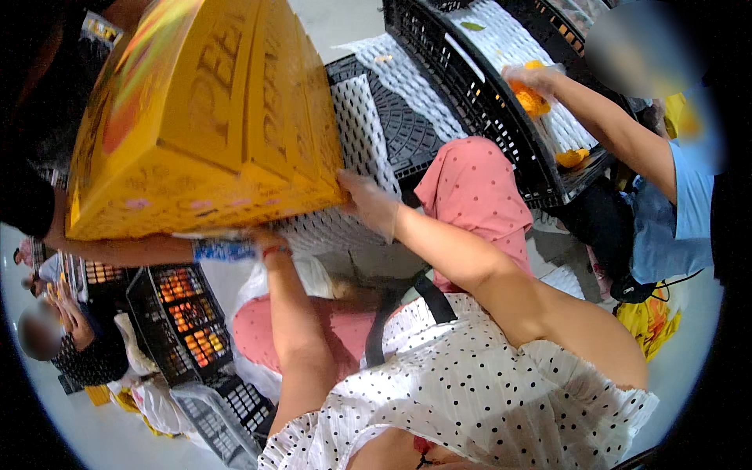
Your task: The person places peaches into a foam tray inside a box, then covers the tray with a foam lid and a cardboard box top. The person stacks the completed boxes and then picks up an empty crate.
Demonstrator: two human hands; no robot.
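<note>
A large yellow cardboard box (258, 168) is held up, tilted, at the upper left. My right hand (366, 202), in a thin clear glove, grips its lower right corner. Against its bottom edge is my left hand (266, 238), holding it from below, with the fingers mostly hidden. Another person's arm (125, 251), reaching in from the left, also supports the box underneath. That arm ends near a blue-and-white patterned piece (223, 251), partly hidden by the box. White foam netting (364, 129) lies behind the box, over a black plastic crate (403, 129).
A black crate (478, 94) lined with white netting stands at the upper right. A co-worker's gloved hand (536, 81) is in it at orange fruit (531, 98). Crates of round fruit (192, 309) stand at the lower left, near another person (86, 345). A yellow bag (654, 321) lies at the right.
</note>
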